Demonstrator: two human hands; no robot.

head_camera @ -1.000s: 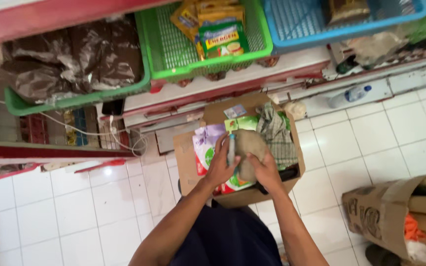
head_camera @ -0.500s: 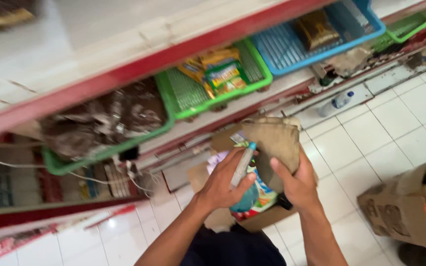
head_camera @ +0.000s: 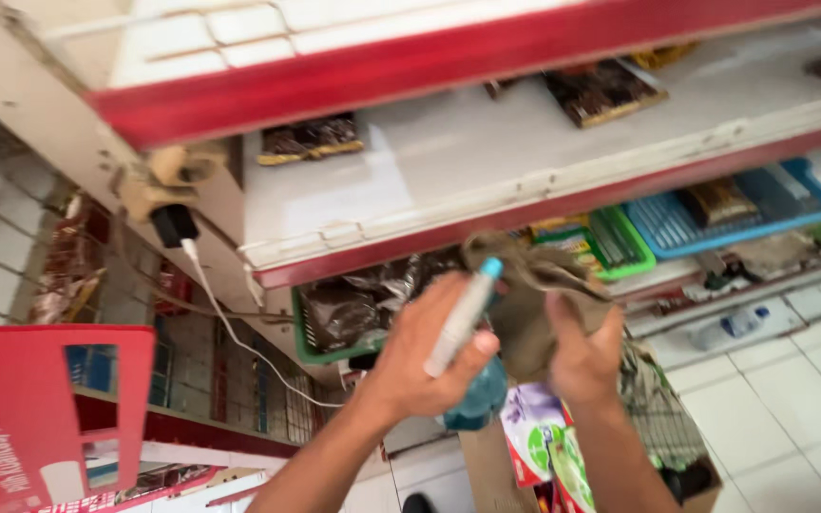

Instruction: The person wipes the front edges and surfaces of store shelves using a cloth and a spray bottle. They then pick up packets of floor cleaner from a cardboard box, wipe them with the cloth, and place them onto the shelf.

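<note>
Spray bottle [head_camera: 467,332], teal with a white nozzle, sits in the left hand [head_camera: 425,356], fingers wrapped around its neck, below the front edge of the white shelf [head_camera: 486,152]. The right hand [head_camera: 582,356] bunches a brown cloth [head_camera: 525,294], fingers pressed into it. Neither touches the shelf, so wiping looks not yet begun.

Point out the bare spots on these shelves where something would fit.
The white shelf is bare between the small dark packet at its left and the larger dark packet further right. Below, the green basket is stuffed with bags, and the blue basket has open mesh left of its packet.
</note>
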